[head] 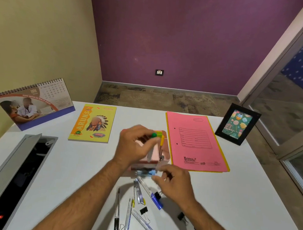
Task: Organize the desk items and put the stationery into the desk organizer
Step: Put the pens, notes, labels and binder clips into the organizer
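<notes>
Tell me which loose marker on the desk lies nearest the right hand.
The blue-capped white marker beside the silver nail clipper, just left of the right hand; the other pens lie nearer the desk's front edge.

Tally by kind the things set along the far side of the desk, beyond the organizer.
Desk calendar: 1
Notebook: 1
File folders: 2, the pink folder on the yellow folder
Photo frame: 1
Total: 5

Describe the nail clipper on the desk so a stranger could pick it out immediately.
On the white desk, look just in front of the pink organizer, among scattered pens. The nail clipper is the short, shiny metal piece beside a blue-capped marker, the only all-metal item.
</notes>
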`<state>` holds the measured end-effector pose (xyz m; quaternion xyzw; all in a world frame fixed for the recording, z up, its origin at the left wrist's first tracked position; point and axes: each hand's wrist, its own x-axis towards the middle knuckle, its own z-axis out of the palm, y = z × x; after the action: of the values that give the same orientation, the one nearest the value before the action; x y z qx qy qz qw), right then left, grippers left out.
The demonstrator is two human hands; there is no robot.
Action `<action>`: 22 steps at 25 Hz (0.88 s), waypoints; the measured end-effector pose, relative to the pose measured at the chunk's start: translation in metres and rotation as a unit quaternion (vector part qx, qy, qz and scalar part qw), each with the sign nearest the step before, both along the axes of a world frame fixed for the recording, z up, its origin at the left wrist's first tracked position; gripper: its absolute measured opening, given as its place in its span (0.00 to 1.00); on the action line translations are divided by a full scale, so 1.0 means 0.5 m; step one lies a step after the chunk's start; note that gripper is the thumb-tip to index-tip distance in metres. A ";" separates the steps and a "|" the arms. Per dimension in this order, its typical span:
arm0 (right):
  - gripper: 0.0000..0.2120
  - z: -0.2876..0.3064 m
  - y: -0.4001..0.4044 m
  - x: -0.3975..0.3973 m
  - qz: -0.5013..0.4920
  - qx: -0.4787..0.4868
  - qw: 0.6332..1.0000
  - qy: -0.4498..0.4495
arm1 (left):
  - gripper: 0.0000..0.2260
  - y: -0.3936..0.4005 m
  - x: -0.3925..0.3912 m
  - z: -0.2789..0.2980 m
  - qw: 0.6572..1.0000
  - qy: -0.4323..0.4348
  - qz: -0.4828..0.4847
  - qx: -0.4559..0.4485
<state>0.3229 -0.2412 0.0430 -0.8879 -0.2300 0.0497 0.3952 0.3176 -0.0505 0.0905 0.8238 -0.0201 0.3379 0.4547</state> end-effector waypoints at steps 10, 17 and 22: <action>0.13 -0.134 -0.018 -0.065 0.102 -0.339 0.935 -0.005 | 0.10 0.120 0.066 -0.039 0.967 0.128 0.219 -0.019; 0.10 -0.153 -0.015 -0.067 0.090 -0.360 0.928 -0.034 | 0.08 0.125 0.066 -0.099 0.935 0.275 0.221 0.033; 0.11 -0.146 -0.022 -0.069 0.027 -0.245 0.969 -0.012 | 0.11 0.121 0.066 -0.111 0.918 0.322 0.213 0.085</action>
<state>0.2885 -0.2522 -0.0302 -0.9516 -0.2395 0.1044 0.1617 0.3506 0.0098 0.0347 0.9084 0.2752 0.1400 0.2820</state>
